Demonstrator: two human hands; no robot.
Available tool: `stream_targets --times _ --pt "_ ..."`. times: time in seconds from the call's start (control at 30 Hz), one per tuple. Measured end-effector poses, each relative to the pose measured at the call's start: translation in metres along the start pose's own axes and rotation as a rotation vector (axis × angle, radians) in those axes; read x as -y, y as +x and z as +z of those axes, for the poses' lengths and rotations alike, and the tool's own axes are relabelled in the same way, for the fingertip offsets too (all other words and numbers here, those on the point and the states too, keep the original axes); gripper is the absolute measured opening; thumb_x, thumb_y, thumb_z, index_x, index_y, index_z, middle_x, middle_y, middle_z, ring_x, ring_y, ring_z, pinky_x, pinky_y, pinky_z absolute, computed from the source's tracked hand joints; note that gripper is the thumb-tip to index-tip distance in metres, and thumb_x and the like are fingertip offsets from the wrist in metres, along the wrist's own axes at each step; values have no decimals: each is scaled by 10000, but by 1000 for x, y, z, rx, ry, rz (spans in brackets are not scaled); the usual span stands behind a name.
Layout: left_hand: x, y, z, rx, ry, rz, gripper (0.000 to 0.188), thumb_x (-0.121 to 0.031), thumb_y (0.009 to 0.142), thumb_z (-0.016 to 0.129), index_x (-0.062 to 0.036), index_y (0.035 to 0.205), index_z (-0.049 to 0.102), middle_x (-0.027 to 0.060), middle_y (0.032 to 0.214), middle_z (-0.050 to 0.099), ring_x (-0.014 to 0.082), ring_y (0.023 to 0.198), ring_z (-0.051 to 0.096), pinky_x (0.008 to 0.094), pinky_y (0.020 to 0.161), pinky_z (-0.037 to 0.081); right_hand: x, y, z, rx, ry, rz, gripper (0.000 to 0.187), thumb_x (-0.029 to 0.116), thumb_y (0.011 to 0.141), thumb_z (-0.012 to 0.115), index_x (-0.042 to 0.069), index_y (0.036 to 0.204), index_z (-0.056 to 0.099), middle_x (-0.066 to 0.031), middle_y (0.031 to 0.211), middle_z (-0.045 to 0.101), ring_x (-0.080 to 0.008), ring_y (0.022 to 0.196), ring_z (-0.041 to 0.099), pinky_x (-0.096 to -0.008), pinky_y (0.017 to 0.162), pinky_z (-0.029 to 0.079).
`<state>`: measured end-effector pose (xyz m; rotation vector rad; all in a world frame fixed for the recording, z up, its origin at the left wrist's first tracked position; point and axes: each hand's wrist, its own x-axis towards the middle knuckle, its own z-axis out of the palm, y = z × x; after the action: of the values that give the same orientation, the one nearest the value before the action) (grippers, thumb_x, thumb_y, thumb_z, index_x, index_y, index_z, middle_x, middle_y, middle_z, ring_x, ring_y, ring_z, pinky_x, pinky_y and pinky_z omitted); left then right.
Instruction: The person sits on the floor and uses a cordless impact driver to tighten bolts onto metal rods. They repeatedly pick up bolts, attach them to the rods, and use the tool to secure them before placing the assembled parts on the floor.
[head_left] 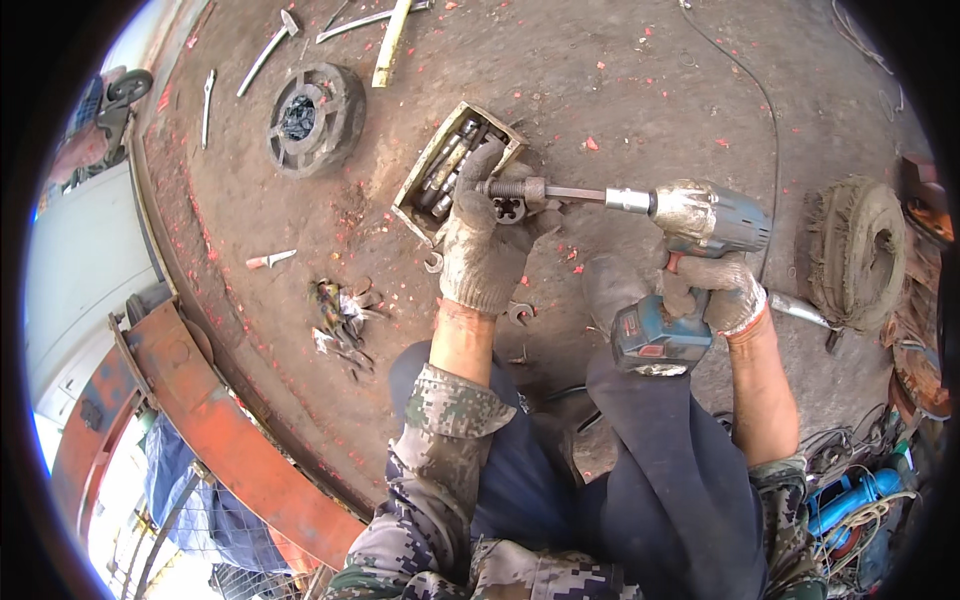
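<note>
My right hand (715, 288), in a dirty knit glove, is wrapped round the handle of a cordless impact wrench (705, 222) with a blue-grey body. A long steel bar (578, 194) runs from its chuck leftward to a threaded bolt with a nut (512, 188). My left hand (483, 240), also gloved, is closed on this bolt, its fingers partly hidden behind it. Just under the bolt a small round metal part with openings (510, 210) shows; whether I hold it, I cannot tell. Beyond the left hand lies a box (408, 190) of sockets and metal tools.
Open-end wrench heads (520, 314) lie near my feet, with soiled gloves (342, 322) and a knife (271, 259) to the left. A wheel-like ring (317, 120), hammer (268, 53) and yellow bar (392, 45) lie farther off. At right are a worn tyre (862, 255) and a cable (755, 85).
</note>
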<state>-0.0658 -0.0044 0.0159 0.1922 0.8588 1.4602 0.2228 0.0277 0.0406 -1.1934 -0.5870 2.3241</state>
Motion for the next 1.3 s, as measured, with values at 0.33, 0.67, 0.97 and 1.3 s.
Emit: stream_targets --times 0.33,0.67,0.97,1.3 --pt "-6 3 15 -140 82 42 242 -230 1012 727 -51 1162 666 101 1080 700 167 800 649 310 668 548 6 -1 -1 -98 -123 34 249 82 838 725 0 1072 705 -16 642 595 -114 528 517 -298 506 422" --pt "2 2 1 -105 -135 -15 282 -302 1020 708 -73 1176 655 35 1079 677 154 869 616 316 765 531 9 -6 2 -79 -40 2 210 55 877 726 14 1083 719 8 676 582 -92 549 499 -280 520 394" --pt "-5 -29 -12 -163 143 -89 232 -245 1034 699 -65 1171 649 131 1121 683 180 845 633 334 705 555 -3 7 -57 -273 -190 85 297 148 897 744 -30 1131 706 -16 709 621 -122 528 569 -296 487 457" --pt "24 -47 -27 -201 248 -180 268 -209 1009 731 -36 1188 631 138 1099 705 204 871 682 357 747 605 -28 -4 -79 -758 -1283 309 576 455 877 792 9 1226 690 -204 1003 736 -356 945 725 -450 843 568"
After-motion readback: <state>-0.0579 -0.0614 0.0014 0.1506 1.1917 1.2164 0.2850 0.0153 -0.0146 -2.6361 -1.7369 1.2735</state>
